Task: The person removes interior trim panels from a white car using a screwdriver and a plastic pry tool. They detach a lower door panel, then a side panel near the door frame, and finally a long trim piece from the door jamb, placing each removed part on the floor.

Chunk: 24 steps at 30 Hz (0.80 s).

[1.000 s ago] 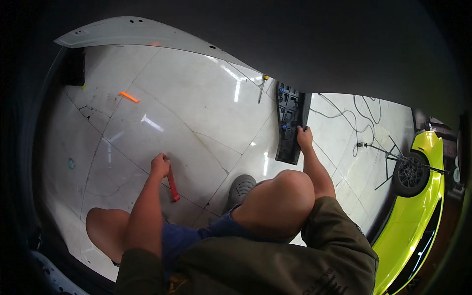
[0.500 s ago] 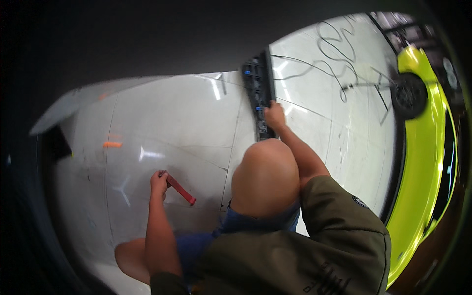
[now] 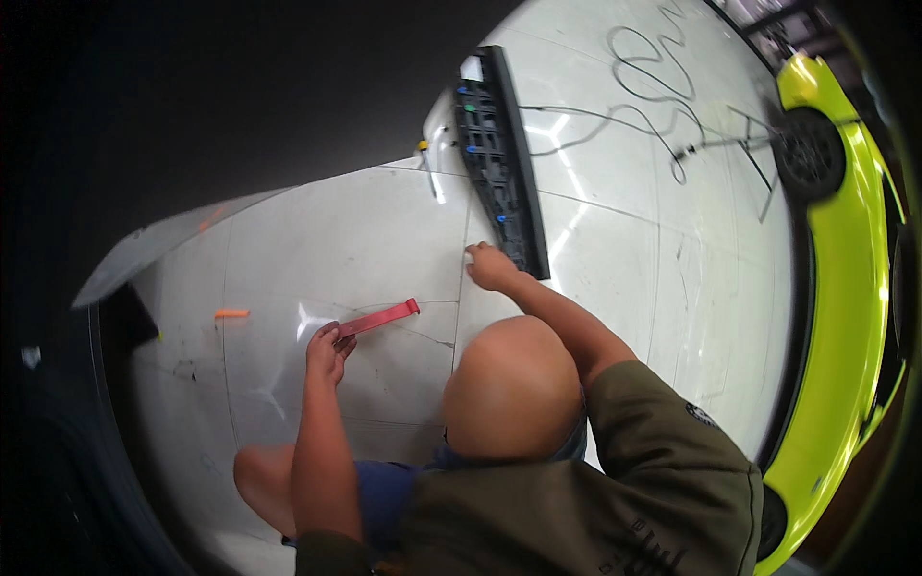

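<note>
My left hand (image 3: 329,353) is closed on one end of a red trim pry tool (image 3: 384,315), a long flat bar with a curled far end. The tool is held above the floor, pointing right and slightly away from me. My right hand (image 3: 490,268) has its fingers apart and holds nothing that I can see. It is beside the near end of a long black plastic trim panel (image 3: 519,182). The panel's ribbed side shows, with several blue clips and a green one along it.
A dark car body panel (image 3: 269,86) overhangs the upper left. An orange strip (image 3: 232,314) and a thin yellow-ended tool (image 3: 424,147) lie on the pale tiled floor (image 3: 384,230). A black cable (image 3: 615,112) loops at the far right, near a yellow-green car (image 3: 845,288).
My right hand has let go of the black trim panel and moved left and nearer. The red pry tool has swung from pointing toward me to pointing right and slightly away.
</note>
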{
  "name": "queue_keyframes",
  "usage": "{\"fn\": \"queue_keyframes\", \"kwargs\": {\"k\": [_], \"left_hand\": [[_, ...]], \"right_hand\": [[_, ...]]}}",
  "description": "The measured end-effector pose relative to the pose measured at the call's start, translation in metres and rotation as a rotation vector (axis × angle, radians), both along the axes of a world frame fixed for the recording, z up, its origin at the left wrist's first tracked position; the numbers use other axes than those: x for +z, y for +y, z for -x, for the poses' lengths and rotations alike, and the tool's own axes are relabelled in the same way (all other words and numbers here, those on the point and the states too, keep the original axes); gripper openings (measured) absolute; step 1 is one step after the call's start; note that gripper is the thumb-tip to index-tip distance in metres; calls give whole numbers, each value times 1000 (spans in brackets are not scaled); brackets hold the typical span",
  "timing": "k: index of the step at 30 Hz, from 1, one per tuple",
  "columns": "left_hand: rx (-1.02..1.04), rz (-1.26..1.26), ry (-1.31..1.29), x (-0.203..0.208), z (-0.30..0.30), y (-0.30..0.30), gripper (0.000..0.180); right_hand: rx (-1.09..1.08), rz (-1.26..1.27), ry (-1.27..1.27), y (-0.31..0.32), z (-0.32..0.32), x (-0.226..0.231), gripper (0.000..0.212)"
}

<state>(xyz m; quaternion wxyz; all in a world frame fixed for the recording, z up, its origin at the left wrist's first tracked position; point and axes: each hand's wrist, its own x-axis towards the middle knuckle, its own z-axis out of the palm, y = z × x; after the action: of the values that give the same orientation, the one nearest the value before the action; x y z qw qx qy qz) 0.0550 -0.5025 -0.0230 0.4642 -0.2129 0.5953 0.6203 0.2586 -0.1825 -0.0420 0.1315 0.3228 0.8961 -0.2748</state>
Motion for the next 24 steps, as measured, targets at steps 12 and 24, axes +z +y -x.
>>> {"fn": "queue_keyframes", "kwargs": {"k": [12,24], "left_hand": [[-149,300,-22,0,-15,-26,18],[-283,227,-55,-58,-8,-23,20]], "right_hand": [[-264,-570,-117,73,40,-17,34],[-1108,211,582,161,-66,24,44]]}}
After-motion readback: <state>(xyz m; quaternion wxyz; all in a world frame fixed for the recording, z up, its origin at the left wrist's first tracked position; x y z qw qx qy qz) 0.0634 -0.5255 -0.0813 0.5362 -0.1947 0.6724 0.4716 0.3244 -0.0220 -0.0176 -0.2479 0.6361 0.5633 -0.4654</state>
